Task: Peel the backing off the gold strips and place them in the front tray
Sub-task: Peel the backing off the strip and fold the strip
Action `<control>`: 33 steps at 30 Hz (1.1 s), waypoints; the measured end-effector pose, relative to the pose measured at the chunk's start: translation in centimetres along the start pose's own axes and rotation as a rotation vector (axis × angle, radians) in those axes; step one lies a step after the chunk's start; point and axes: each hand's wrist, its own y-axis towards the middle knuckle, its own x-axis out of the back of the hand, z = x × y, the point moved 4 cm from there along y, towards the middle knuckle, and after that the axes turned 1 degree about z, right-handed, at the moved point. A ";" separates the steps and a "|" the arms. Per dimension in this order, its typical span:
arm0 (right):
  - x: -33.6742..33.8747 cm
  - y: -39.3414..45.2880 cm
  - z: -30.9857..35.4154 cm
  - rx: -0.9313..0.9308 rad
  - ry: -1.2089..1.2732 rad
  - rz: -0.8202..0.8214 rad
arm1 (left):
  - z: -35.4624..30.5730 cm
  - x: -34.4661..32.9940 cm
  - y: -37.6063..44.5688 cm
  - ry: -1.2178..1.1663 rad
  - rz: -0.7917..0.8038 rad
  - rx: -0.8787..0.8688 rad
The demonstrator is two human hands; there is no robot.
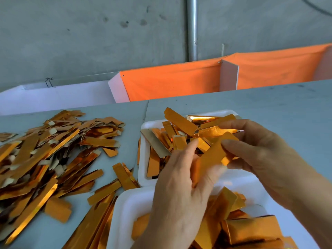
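I have one gold strip between my two hands, held up over the two white trays, and the step in hand looks to be starting the peel. To do it well I should keep one end pinned firmly and lift only the backing layer at the other end, pulling it back low and steady along the length so the foil does not crease or tear. The strip is thin and shiny, so I expect it to bend easily; a tug across its width would likely kink it.

My right hand has its grip pressed together on the upper end of the strip, thumb and forefinger pinching it with the other fingers curled above. My left hand holds the lower end, its fingers curled round the strip from below. The picture is blurred there, so I cannot tell whether the backing has begun to lift.

The nearer tray sits just below my hands and already holds wide gold pieces; the farther tray behind it holds more strips. A big loose heap of strips lies on the worktop to my left.
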 end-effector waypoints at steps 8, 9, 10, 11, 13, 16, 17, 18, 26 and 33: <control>0.8 0.2 0.6 -0.021 0.212 0.206 | 0.5 0.2 0.2 -0.504 0.176 0.136; 0.8 0.2 0.6 -0.040 0.233 0.258 | 0.7 0.0 0.2 -0.632 0.221 0.204; 0.8 0.2 0.6 -0.055 0.237 0.302 | 0.8 -0.2 0.2 -0.757 0.245 0.262; 0.8 0.2 0.5 -0.067 0.236 0.325 | 1.0 -0.3 0.3 -0.867 0.252 0.317; 0.8 0.2 0.5 -0.046 0.215 0.321 | 1.4 -0.6 0.3 -1.038 0.262 0.436; 0.5 0.0 0.9 0.040 0.100 0.280 | 1.6 -0.7 0.0 -1.111 0.327 0.558; 0.4 0.0 1.0 0.065 0.027 0.255 | 1.5 -0.7 -0.2 -1.024 0.332 0.583; 0.3 0.0 1.1 0.086 -0.046 0.224 | 1.7 -0.6 -0.2 -0.862 0.303 0.584; 0.5 -0.2 1.1 0.029 -0.214 0.025 | -0.5 0.2 0.1 0.184 -0.016 -0.052; 0.4 -0.2 0.5 -0.021 -0.081 0.051 | -1.5 -0.3 -0.2 0.386 -0.048 -0.144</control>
